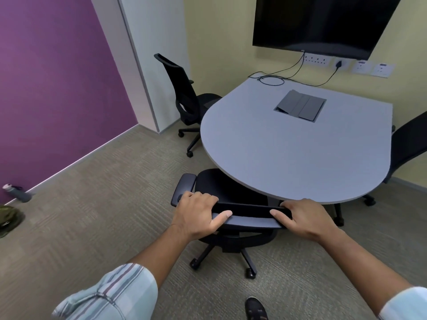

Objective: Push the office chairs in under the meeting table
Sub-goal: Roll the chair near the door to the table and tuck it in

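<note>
A black office chair (215, 183) stands right in front of me, its seat partly under the rounded near edge of the grey meeting table (288, 153). My left hand (198, 213) grips the left end of the chair's backrest top, and my right hand (302, 218) grips the right end. A second black chair (182, 98) stands at the table's far left side, its seat just under the edge. A third black chair (409, 144) shows at the right frame edge, beside the table.
A cable box lid (300, 108) and a coiled black cable (271, 80) lie on the table. A dark screen (323, 21) hangs on the yellow wall. A bottle (17, 192) and a green bag (8, 219) lie by the purple wall. My shoe (255, 308) is on the carpet.
</note>
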Available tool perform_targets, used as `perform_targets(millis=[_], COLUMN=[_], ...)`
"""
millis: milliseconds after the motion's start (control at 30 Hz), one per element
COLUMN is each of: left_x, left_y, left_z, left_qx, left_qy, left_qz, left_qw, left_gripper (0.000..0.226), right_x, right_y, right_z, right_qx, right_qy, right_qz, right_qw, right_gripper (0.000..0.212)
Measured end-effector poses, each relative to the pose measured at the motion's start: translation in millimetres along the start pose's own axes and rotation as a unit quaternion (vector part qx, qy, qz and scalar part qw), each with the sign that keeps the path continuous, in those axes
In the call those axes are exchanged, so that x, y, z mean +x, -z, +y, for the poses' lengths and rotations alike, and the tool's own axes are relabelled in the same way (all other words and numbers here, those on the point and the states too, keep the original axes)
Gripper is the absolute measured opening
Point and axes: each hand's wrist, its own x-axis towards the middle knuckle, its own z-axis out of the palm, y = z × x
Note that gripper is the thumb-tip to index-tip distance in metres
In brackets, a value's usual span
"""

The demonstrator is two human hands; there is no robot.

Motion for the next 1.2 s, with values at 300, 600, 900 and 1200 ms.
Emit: perform_targets(millis=[300,600,900,1200], left_x=[10.5,22.4,29.2,50.5], left_y=[-1.5,-9.4,5.7,7.7], left_z=[31.5,-4.7,-104.5,-141.2], left_qx=[0.018,0.002,0.013,0.019], left_qy=[0.016,-0.014,-0.113,-0.146], left_qz=[0.003,0.023,-0.054,-0.084], left_qw=[1.000,1.000,0.992,0.986], left_gripper=[0.082,0.080,0.069,0.075], right_x=[16.3,16.6,-4.1,9.1], right_y=[8.2,5.0,-8.4,-14.9], right_z=[35.5,9.3,-95.9,-128.2], right_qx=[-0.002,0.011,0.002,0.009], right_qy=[0.001,-0.021,-0.076,-0.118], right_qz=[-0.019,-0.007,0.022,0.046], right_qw=[1.000,1.000,0.997,0.992], right_gripper=[0.094,0.077,0.064,0.063])
